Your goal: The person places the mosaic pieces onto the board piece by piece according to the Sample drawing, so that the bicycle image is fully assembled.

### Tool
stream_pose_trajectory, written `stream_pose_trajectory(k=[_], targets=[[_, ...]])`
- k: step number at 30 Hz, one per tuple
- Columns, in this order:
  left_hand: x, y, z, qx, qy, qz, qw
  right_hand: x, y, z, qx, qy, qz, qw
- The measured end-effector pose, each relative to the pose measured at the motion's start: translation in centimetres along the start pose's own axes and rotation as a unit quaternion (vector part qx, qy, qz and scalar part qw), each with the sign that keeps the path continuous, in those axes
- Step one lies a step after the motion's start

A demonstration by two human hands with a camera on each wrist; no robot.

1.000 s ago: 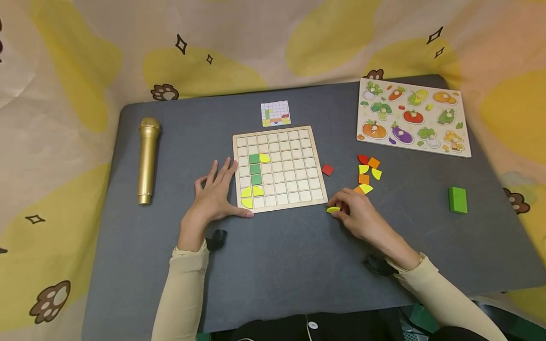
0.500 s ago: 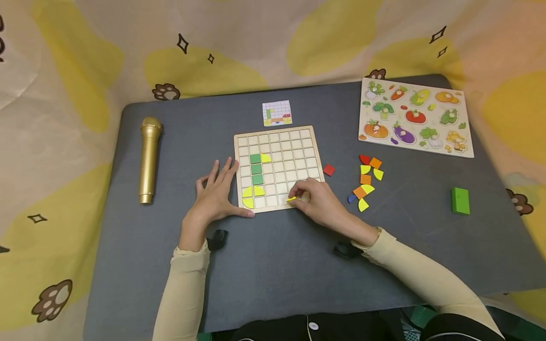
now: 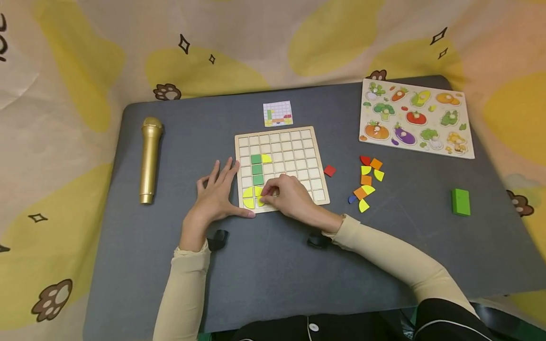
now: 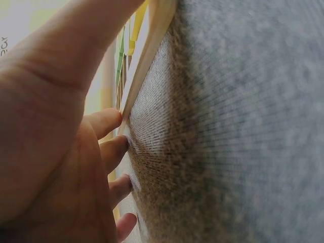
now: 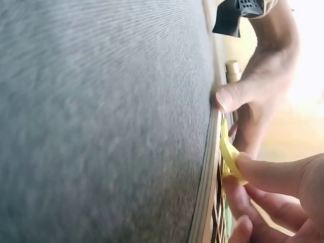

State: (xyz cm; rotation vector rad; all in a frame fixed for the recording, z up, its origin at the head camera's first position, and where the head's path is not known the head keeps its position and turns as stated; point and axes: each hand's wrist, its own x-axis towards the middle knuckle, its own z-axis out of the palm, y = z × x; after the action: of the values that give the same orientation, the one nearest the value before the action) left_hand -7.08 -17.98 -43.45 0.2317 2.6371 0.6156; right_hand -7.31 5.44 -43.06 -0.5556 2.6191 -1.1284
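A wooden grid board (image 3: 295, 145) lies on the dark table, with green square tiles (image 3: 257, 169) and yellow quarter-round tiles (image 3: 249, 203) in its left columns. With fingers spread, my left hand (image 3: 214, 192) touches the board's left side, its thumb at the lower left corner. In the left wrist view, the fingertips (image 4: 121, 144) rest along the board's edge. Over the lower left cells, my right hand (image 3: 291, 198) pinches a yellow quarter-round tile (image 5: 231, 156) between thumb and fingers. That tile is slightly tilted in the right wrist view, close over the board.
Behind the board lies a small pattern card (image 3: 278, 114). To the right are a red tile (image 3: 330, 170) and several loose tiles (image 3: 366, 180), a vegetable puzzle board (image 3: 417, 118) and a green block (image 3: 461, 202). A gold microphone (image 3: 149, 161) lies at left.
My right hand has carried the yellow tile leftward from beside the loose tiles, across the board, to its lower left cells. My left hand has stayed at the board's left edge.
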Motion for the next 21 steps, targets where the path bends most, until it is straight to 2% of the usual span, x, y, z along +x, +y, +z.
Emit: stream_pose_trajectory(k=[6, 13, 17, 21], targets=[[0.1, 0.0, 0.1, 0.0, 0.002, 0.0, 1.0, 0.2, -0.1, 0.6, -0.045, -0.002, -0.01, 0.999], [0.1, 0.0, 0.0, -0.001, 0.004, 0.001, 1.0, 0.5, -0.3, 0.7, -0.066, 0.016, -0.015, 0.9976], [0.1, 0.0, 0.1, 0.0, 0.001, 0.0, 1.0, 0.3, -0.1, 0.1, -0.063, 0.023, -0.013, 0.9977], [0.1, 0.0, 0.1, -0.002, 0.0, -0.002, 1.0, -0.4, 0.4, -1.3, -0.058, 0.028, 0.006, 0.9979]])
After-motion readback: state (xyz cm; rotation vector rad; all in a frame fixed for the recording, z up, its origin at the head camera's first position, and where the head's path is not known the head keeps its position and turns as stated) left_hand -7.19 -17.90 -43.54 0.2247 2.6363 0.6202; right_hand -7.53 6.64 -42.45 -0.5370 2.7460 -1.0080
